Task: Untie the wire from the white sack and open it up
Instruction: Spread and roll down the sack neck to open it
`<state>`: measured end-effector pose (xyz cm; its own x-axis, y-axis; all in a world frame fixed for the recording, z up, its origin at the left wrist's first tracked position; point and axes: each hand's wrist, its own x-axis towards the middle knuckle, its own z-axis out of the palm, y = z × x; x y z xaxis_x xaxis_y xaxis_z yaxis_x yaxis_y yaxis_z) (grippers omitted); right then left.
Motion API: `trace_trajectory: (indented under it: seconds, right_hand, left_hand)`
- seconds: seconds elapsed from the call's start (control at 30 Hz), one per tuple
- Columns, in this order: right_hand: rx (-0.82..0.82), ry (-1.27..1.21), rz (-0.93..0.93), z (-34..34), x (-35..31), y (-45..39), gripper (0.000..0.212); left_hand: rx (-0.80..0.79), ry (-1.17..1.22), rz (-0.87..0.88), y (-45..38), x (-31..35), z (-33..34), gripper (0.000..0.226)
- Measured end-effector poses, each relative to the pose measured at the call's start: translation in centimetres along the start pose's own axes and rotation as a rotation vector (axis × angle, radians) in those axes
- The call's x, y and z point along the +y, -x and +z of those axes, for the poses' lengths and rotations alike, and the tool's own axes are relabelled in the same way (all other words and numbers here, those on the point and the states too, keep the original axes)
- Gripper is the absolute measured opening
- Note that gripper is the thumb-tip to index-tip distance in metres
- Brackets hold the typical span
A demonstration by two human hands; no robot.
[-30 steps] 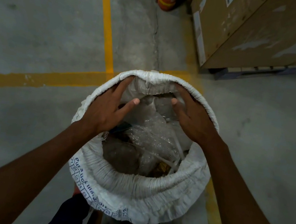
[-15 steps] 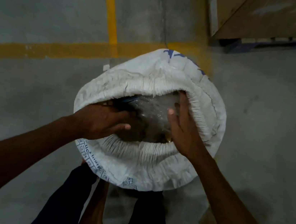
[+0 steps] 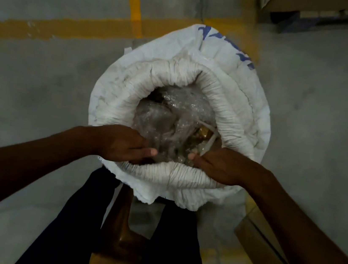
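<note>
The white sack [image 3: 245, 101] stands on the concrete floor with its mouth open and its top rolled down into a thick bunched rim. Blue print shows on its far side. Inside lies crumpled clear plastic wrap [image 3: 170, 118] with a yellowish item beside it. My left hand [image 3: 122, 144] grips the near rim at the left, fingers curled over the edge. My right hand [image 3: 215, 166] grips the near rim at the right, thumb pointing inward. No wire is visible.
Yellow floor lines [image 3: 134, 4] cross behind the sack. A cardboard box on a pallet [image 3: 317, 9] sits at the far right. My dark trouser legs [image 3: 82, 219] stand just below the sack, and a brown board [image 3: 260, 238] lies at the lower right.
Both hands have moved from the far side of the rim to the near side. The sack has tilted away, its mouth now wider and its far outer wall showing.
</note>
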<state>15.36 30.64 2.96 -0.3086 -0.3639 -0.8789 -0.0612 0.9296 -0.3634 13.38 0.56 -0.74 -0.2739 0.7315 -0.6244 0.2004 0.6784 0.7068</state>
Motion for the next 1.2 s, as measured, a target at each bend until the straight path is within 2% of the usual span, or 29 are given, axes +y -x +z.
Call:
trace_trajectory:
  seconds: [0.1, 0.2, 0.3, 0.47, 0.53, 0.67, 0.77, 0.93, 1.03, 1.13, 1.2]
  right_hand:
    - [-0.081, 0.087, -0.049, 1.7, -0.3, 0.4, 0.066]
    - [-0.129, 0.083, -0.045, 3.4, 0.0, 1.4, 0.067]
    - [-0.131, 0.093, -0.053, 4.7, 0.5, 2.4, 0.052]
    - [-0.104, 0.134, -0.045, 6.1, 0.5, 4.0, 0.049]
    - [-0.129, 0.151, -0.037, 6.7, 0.6, 4.6, 0.055]
    - [-0.174, 0.148, 0.000, 7.9, 1.0, 5.1, 0.054]
    - [-0.231, 0.179, 0.023, 8.5, 0.9, 5.3, 0.056]
    - [-0.240, 0.156, 0.054, 10.5, 1.4, 6.0, 0.063]
    - [-0.218, 0.200, -0.003, 11.9, 2.1, 6.7, 0.089]
    - [-0.149, 0.271, -0.031, 13.1, 2.3, 7.5, 0.083]
    - [-0.136, 0.281, -0.008, 13.3, 2.4, 7.7, 0.091]
  left_hand:
    - [-0.060, -0.034, -0.067, 0.2, 1.2, 2.0, 0.069]
    - [-0.114, -0.016, -0.111, 1.1, 2.0, 3.9, 0.047]
    - [-0.181, -0.033, -0.130, 2.2, 1.8, 5.3, 0.033]
    - [-0.257, -0.166, -0.125, 3.9, 3.1, 6.1, 0.051]
    - [-0.262, -0.237, -0.100, 4.2, 3.9, 6.4, 0.055]
    - [-0.260, -0.292, -0.106, 4.4, 3.8, 7.3, 0.093]
    - [-0.278, -0.301, -0.167, 4.2, 3.3, 8.0, 0.072]
    - [-0.215, -0.334, -0.143, 4.6, 3.7, 8.9, 0.076]
    - [-0.127, -0.344, -0.093, 5.3, 3.4, 9.4, 0.082]
    - [-0.134, -0.356, -0.076, 5.6, 3.9, 9.5, 0.068]
    - [-0.132, -0.373, -0.065, 5.7, 4.1, 9.7, 0.064]
